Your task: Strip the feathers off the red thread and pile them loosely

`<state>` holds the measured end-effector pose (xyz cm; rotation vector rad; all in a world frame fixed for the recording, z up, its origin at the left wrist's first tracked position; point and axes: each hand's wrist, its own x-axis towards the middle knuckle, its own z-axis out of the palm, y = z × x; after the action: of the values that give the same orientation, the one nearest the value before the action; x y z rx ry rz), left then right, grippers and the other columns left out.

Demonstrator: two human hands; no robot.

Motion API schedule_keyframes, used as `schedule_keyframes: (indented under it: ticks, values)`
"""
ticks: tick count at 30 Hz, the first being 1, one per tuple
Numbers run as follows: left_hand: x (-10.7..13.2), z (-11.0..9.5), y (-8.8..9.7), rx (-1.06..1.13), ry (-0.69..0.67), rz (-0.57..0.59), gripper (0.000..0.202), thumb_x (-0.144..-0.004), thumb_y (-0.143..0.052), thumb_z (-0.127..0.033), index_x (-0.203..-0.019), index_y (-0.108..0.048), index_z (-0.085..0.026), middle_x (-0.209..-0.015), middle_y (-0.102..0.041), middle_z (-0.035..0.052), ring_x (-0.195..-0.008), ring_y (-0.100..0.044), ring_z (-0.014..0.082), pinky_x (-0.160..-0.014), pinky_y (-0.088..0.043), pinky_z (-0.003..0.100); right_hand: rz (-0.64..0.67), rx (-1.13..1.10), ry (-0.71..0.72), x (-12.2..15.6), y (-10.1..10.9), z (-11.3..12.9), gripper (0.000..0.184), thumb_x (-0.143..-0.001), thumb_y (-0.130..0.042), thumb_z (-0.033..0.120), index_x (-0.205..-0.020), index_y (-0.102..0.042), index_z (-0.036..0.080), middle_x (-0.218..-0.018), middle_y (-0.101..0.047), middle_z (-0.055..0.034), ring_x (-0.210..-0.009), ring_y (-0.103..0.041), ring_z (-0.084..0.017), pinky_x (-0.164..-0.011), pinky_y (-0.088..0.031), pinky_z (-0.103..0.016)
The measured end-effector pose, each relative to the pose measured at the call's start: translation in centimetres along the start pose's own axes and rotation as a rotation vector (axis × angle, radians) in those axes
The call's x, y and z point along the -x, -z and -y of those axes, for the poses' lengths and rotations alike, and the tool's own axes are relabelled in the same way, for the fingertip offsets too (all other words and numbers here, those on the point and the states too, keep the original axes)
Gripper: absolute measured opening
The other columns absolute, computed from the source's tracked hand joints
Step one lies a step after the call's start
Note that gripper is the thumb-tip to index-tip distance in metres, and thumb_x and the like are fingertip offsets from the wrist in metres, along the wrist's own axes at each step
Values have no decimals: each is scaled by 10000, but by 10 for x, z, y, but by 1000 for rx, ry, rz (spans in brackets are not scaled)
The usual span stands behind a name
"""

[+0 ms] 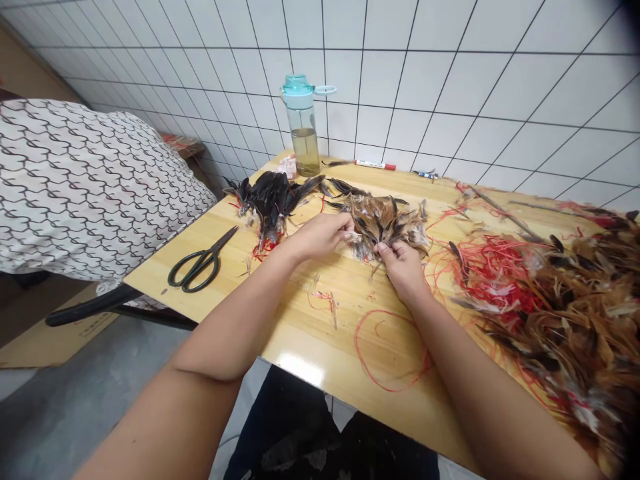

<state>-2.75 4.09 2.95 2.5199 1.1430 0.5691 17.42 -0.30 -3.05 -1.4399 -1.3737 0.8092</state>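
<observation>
A small heap of brown and tan feathers [385, 223] lies in the middle of the wooden table [320, 347]. My left hand [323, 235] pinches the quill end of feathers at the heap's left edge. My right hand [403, 263] is closed with fingertips pinching feathers at the heap's near edge. Both hands rest on the tabletop, a few centimetres apart.
A pile of black feathers [273, 197] lies left of the heap, black scissors [200, 263] near the left edge. A big mass of brown feathers with red thread [550, 300] fills the right. A water bottle [303, 123] and marker [375, 165] stand by the tiled wall. A patterned cushion [75, 187] sits left.
</observation>
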Motion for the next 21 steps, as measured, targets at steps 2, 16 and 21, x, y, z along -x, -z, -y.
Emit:
schedule_keyframes:
  ticks: [2, 16, 21]
  values:
    - [1, -7, -1, 40, -11, 15, 92, -853, -512, -163, -877, -601, -167, -756, -627, -9, -676, -519, 115, -654, -366, 228, 7, 24, 6, 0, 0, 1, 265, -769, -557, 386, -721, -680, 156, -601, -595, -5, -578, -487, -141, -575, -361, -277]
    - [-2, -11, -16, 121, -351, 31, 144, -859, -570, -117, -876, -701, -173, -857, -708, 25, -802, -631, 111, -762, -448, 208, 89, 185, 146, -2, -1, 1, 293, -722, -552, 345, -501, -412, 213, -510, -399, 27, -536, -356, -115, -543, -287, -271]
    - [-4, -11, -20, 65, -386, -78, 156, -871, -534, -110, -858, -683, -157, -834, -684, 40, -810, -617, 132, -769, -458, 234, 189, 140, 88, -4, 1, -3, 304, -720, -550, 424, -535, -463, 199, -535, -405, 23, -556, -367, -115, -534, -277, -269]
